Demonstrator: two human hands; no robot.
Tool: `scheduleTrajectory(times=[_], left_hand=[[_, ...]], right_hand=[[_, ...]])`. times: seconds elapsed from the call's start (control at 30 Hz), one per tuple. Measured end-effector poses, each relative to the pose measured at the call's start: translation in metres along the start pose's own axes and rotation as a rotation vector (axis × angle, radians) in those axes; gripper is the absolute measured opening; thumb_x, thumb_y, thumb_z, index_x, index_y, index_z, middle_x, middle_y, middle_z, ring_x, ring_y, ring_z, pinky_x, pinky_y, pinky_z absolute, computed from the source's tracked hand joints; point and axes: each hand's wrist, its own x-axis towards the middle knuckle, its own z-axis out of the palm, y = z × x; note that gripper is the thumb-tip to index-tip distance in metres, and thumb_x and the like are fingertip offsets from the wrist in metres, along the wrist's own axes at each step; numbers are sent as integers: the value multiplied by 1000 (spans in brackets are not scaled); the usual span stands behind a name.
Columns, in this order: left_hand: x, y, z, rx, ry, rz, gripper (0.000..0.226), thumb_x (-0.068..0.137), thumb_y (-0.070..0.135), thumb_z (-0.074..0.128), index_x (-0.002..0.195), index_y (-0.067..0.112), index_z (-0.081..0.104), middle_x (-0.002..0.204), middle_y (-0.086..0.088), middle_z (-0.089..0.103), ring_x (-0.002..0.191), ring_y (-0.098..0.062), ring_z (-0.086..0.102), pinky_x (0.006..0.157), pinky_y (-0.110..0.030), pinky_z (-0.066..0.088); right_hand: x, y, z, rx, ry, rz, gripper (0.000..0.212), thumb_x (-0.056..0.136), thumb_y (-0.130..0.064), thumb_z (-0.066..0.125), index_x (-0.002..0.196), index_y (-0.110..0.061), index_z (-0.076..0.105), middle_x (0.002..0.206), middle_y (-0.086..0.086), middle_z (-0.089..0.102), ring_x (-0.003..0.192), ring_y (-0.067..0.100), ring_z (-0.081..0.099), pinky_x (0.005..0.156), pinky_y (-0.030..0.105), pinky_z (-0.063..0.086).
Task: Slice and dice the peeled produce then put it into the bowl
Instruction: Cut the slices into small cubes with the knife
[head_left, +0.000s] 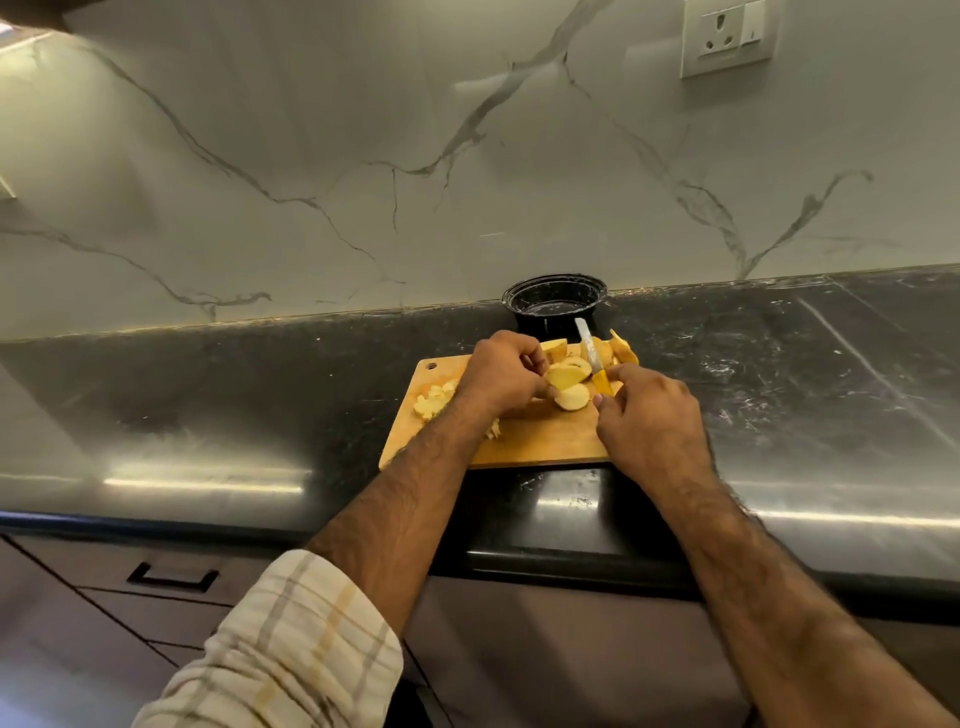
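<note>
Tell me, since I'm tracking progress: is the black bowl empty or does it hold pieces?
Empty as far as visible: the black bowl shows only its dark inside; the cut pieces lie on the cutting board.

I see both forearms reaching fwd; L hand (501, 376) fingers curled (pinching), R hand (647, 415) fist-curled, thumb up, gripping.

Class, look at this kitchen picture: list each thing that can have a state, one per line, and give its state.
Black round bowl: upright, seems to hold no produce.
Wooden cutting board: flat on the dark counter, carrying cut pieces.
Yellow-handled knife: held, blade pointing toward the bowl.
Pale yellow produce wedge: held above the board.
Diced pile: on the board's left side.
Left hand: gripping the wedge.
Right hand: gripping the knife.
Drawer: closed.
</note>
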Motion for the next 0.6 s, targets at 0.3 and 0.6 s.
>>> scheduleTrajectory(times=[0.3, 0.6], left_hand=[[-4, -36, -40, 374, -68, 143, 18, 89, 9, 78, 96, 26, 81, 101, 8, 73, 93, -9, 67, 92, -35, 61], [-5, -47, -37, 378, -211, 165, 32, 95, 52, 70, 121, 34, 74, 128, 13, 68, 116, -9, 60, 119, -56, 34]], right_hand=[[-10, -24, 6, -103, -176, -180, 29, 98, -30, 57, 123, -21, 68, 123, -1, 63, 111, 19, 57, 95, 38, 51], [-7, -34, 10, -276, -323, -127, 17, 98, -38, 52, 102, -25, 61, 103, 2, 64, 88, 21, 55, 74, 36, 48]])
